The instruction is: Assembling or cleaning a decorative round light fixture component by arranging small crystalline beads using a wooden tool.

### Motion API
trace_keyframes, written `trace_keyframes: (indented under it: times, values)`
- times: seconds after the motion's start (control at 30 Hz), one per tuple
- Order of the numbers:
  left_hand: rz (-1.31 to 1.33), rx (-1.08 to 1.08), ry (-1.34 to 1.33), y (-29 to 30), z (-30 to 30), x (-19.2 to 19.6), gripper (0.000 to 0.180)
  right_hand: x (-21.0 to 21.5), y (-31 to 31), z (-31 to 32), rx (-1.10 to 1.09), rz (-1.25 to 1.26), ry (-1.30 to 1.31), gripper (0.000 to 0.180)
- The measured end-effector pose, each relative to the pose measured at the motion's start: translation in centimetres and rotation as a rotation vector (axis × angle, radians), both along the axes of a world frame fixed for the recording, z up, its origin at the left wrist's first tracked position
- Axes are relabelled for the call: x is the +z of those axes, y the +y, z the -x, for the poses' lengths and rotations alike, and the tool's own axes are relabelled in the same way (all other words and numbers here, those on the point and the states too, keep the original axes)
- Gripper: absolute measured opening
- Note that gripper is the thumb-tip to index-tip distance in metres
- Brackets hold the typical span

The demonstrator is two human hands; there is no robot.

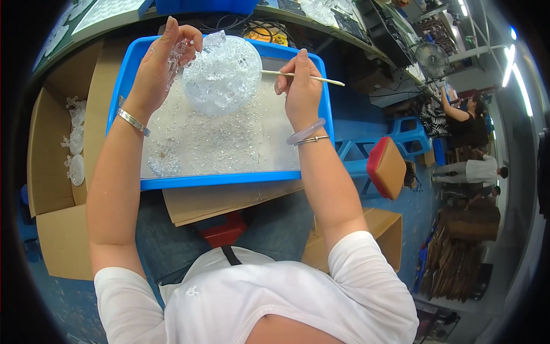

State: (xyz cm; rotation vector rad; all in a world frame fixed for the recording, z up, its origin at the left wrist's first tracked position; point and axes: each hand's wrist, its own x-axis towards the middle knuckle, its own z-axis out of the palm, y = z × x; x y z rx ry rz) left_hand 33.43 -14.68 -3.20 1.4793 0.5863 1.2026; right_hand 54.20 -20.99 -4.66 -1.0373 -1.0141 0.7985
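Over a blue-rimmed tray (223, 180) is a round, clear and whitish dish-like piece (220, 86) covered with glassy clear bits. My left hand (156, 69) is beside its left edge, fingers curled around a cluster of clear plastic pieces (173, 64). To the right of it, my right hand (302, 92) grips a thin pale wooden stick (333, 81) between thumb and fingers. The stick's left end reaches the edge of the round piece; whether it touches cannot be made out. Small clear granules (212, 143) are scattered over the tray's pale bottom.
An open cardboard box (54, 137) at the left holds clear plastic pieces (75, 137). A workbench with a blue bin (206, 6) runs along the back. Blue stools (409, 135), a red-edged stool (387, 167), a fan (431, 59) and other people (478, 172) are at the right.
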Motion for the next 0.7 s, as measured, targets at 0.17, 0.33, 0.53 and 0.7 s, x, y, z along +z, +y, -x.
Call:
trace_keyframes:
  times: [0.17,0.33,0.53,0.7]
  values:
    - [0.011,-0.032,-0.011,0.17,0.15,-0.02,0.054,0.03,-0.13,0.06,-0.001,0.027,-0.044,0.041]
    - [-0.012,0.002,-0.036,-0.03,0.31,0.03,0.053,0.09,-0.38,0.45,0.063,0.080,-0.132,0.043]
    - [-0.031,-0.004,-0.019,-0.03,0.23,0.18,0.053,0.05,-0.21,-0.09,0.011,-0.020,0.006,0.043]
    - [-0.036,-0.030,0.004,0.13,0.34,0.15,0.053,0.10,-0.15,-0.07,0.027,-0.016,-0.015,0.043]
